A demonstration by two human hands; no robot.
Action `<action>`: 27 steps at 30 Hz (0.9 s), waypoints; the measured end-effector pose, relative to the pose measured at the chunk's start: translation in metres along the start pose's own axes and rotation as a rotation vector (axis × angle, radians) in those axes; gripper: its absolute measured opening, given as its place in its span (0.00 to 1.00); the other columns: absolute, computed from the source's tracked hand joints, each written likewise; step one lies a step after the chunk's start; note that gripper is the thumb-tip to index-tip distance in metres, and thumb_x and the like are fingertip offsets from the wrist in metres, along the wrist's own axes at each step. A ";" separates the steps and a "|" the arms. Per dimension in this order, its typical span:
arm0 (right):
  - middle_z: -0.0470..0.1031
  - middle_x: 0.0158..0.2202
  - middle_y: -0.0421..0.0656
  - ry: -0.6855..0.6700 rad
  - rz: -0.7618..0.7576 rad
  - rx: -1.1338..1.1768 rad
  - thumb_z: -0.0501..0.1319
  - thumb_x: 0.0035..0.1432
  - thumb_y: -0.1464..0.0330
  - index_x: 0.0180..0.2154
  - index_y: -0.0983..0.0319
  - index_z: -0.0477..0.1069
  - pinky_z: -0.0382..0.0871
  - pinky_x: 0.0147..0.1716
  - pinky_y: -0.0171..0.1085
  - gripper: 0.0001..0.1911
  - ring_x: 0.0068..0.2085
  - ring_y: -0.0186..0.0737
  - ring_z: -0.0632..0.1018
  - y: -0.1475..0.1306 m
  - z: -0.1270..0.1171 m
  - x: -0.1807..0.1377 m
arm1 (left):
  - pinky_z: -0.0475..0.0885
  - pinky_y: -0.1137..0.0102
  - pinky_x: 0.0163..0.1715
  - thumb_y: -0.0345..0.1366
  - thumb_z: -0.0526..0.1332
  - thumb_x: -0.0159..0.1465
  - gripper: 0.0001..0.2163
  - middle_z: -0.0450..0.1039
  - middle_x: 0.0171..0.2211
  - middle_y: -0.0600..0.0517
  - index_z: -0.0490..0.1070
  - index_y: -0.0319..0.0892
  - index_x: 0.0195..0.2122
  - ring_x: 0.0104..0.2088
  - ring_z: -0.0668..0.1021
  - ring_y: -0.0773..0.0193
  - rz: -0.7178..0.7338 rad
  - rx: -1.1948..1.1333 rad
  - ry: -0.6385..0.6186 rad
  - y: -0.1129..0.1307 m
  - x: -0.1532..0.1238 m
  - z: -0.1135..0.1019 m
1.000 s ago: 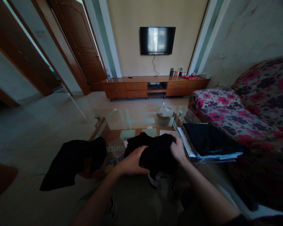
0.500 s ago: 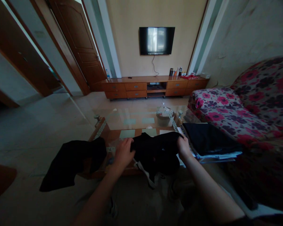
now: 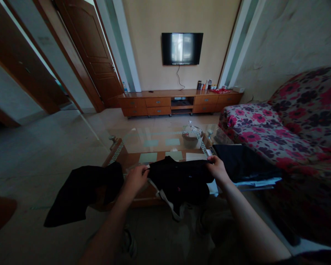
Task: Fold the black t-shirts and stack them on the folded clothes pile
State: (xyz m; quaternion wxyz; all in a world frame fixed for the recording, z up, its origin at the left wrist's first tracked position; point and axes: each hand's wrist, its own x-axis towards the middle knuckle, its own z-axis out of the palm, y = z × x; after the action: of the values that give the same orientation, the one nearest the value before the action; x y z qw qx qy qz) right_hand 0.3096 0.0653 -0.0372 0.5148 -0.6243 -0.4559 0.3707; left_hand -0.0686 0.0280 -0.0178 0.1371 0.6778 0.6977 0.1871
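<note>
A black garment [image 3: 182,180] with a pale edging hangs between my two hands over the near edge of the glass table [image 3: 143,147]. My left hand [image 3: 135,178] pinches its left upper corner. At the opposite corner, my right hand [image 3: 217,169] is closed on the cloth. The garment's exact kind is hard to make out in the dim light. Left of it, another black cloth [image 3: 85,189] lies draped over the table's edge. Close to my right hand sits a folded stack of dark clothing [image 3: 245,162] with lighter layers underneath.
A floral sofa [image 3: 264,129] stands along the right. Beyond the table are a waste bin [image 3: 191,138] with paper in it and a low wooden cabinet [image 3: 157,101] holding bottles and cans [image 3: 204,85]. The television [image 3: 182,49] hangs above.
My hands have moved slightly apart, the left one outward, so the black garment is stretched wider and flatter. The draped cloth and the stack remain in place.
</note>
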 end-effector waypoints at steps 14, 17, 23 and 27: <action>0.72 0.19 0.38 -0.077 0.145 0.137 0.60 0.51 0.58 0.31 0.62 0.76 0.60 0.19 0.35 0.15 0.20 0.38 0.69 -0.010 -0.005 -0.003 | 0.70 0.65 0.43 0.55 0.54 0.67 0.19 0.74 0.37 0.50 0.68 0.44 0.41 0.41 0.76 0.56 -0.028 -0.645 0.017 0.021 -0.002 0.003; 0.74 0.21 0.39 -0.062 0.145 0.135 0.61 0.53 0.56 0.33 0.63 0.77 0.62 0.21 0.35 0.16 0.21 0.38 0.70 -0.009 -0.006 -0.002 | 0.71 0.66 0.39 0.54 0.62 0.62 0.20 0.72 0.36 0.52 0.66 0.43 0.43 0.38 0.75 0.59 0.078 -0.605 -0.063 0.022 -0.005 -0.002; 0.75 0.24 0.38 -0.062 0.070 0.161 0.64 0.53 0.55 0.36 0.61 0.75 0.63 0.23 0.33 0.16 0.23 0.37 0.72 -0.013 -0.006 -0.005 | 0.71 0.65 0.44 0.49 0.54 0.68 0.15 0.76 0.39 0.50 0.71 0.44 0.42 0.41 0.77 0.57 0.138 -0.473 0.026 0.014 0.004 -0.008; 0.76 0.26 0.39 -0.040 -0.096 0.006 0.65 0.52 0.54 0.33 0.60 0.75 0.62 0.25 0.33 0.15 0.26 0.37 0.72 -0.021 -0.013 -0.006 | 0.69 0.62 0.52 0.46 0.54 0.67 0.17 0.79 0.46 0.46 0.76 0.43 0.45 0.47 0.79 0.53 0.138 -0.291 0.121 -0.007 0.013 -0.013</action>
State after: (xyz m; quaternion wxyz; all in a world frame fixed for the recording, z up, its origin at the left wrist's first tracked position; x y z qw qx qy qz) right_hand 0.3155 0.0569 -0.0140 0.5247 -0.5927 -0.4943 0.3592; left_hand -0.0815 0.0396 -0.0086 0.1786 0.6845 0.6221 0.3355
